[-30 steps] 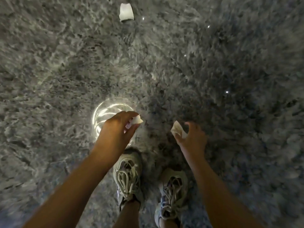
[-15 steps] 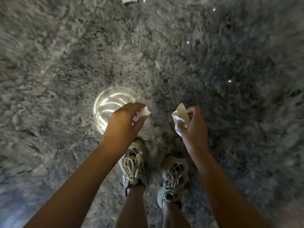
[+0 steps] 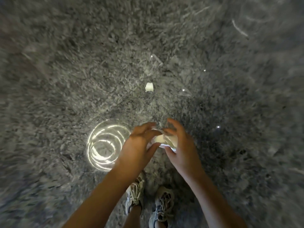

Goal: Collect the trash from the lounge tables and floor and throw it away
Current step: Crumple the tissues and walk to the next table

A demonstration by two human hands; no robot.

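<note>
My left hand [image 3: 139, 143] and my right hand [image 3: 179, 145] meet in front of me above a grey shaggy carpet [image 3: 65, 79]. Between them sit crumpled white paper scraps [image 3: 164, 139], pinched by the fingers and thumbs of both hands. Part of the paper is hidden behind my fingers. Another white paper scrap [image 3: 149, 87] lies on the carpet ahead of my hands, apart from them.
A bright ring-shaped light patch [image 3: 103, 145] glows on the carpet left of my left hand. My two sneakers [image 3: 148, 199] stand below my hands. Small bright specks [image 3: 218, 127] dot the carpet to the right. A thin pale streak [image 3: 239, 29] lies far right.
My hands, each holding its own scrap apart, have come together so the scraps touch. The view tilted up, so the scrap on the carpet sits lower in the frame.
</note>
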